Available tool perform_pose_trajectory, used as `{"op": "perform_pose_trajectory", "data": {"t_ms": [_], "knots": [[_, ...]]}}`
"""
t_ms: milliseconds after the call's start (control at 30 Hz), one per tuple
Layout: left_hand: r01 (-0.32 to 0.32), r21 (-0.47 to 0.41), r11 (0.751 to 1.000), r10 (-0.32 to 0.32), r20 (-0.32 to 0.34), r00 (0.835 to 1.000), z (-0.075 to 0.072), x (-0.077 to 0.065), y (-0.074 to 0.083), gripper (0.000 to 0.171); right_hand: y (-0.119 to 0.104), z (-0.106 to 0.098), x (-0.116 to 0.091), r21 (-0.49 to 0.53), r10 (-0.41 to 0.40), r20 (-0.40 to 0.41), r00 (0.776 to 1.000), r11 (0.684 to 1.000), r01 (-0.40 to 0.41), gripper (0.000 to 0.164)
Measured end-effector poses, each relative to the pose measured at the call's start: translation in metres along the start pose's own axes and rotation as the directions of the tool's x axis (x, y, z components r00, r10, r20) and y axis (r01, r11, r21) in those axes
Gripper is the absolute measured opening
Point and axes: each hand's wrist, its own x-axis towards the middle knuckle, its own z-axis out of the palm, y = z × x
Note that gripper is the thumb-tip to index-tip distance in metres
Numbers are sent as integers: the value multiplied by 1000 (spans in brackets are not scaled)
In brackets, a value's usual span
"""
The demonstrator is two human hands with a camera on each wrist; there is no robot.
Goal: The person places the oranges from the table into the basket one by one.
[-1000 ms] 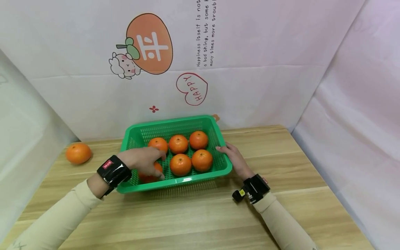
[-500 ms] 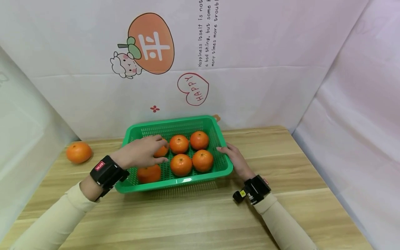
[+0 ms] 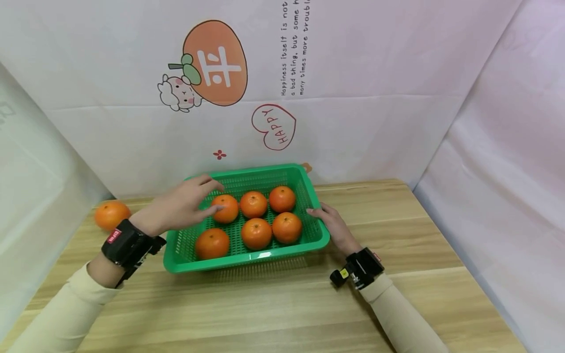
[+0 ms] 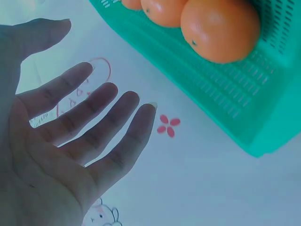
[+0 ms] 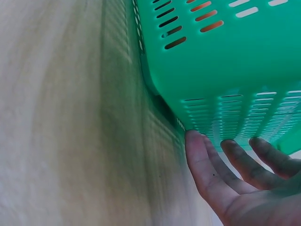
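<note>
A green plastic basket (image 3: 260, 256) with slotted walls stands on the table, with several mandarin oranges in two rows inside. My left hand (image 3: 181, 203) hovers over the basket's left side with fingers spread and holds nothing. Its thumb overlaps the back-left mandarin orange (image 3: 226, 211) in the head view; contact cannot be told. Nearest the front left is another mandarin orange (image 3: 212, 243). At the right end, my right hand (image 3: 336, 229) grips the basket rim, thumb over the top. The right wrist view has the fingers (image 5: 207, 172) against the outer wall.
One loose mandarin orange (image 3: 112, 214) lies on the wooden table (image 3: 282, 314) left of the basket, behind the left wrist. A white printed cloth (image 3: 362, 127) hangs directly behind the table, and more cloth hangs at both sides.
My left hand has left the front-left mandarin orange in the basket and moved back, up and left, fingers opening out. The right hand stays on the rim.
</note>
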Motion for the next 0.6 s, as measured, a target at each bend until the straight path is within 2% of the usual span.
{"op": "perform_pose_trajectory", "data": {"t_ms": [300, 600], "knots": [[33, 40, 999, -32, -25, 999, -10, -11, -14, 36, 1, -1, 1, -24, -13, -13, 1000, 1000, 13, 62], [59, 90, 994, -44, -165, 985, -19, -21, -43, 33, 0, -1, 1, -35, -10, -21, 1000, 999, 9, 63]]}}
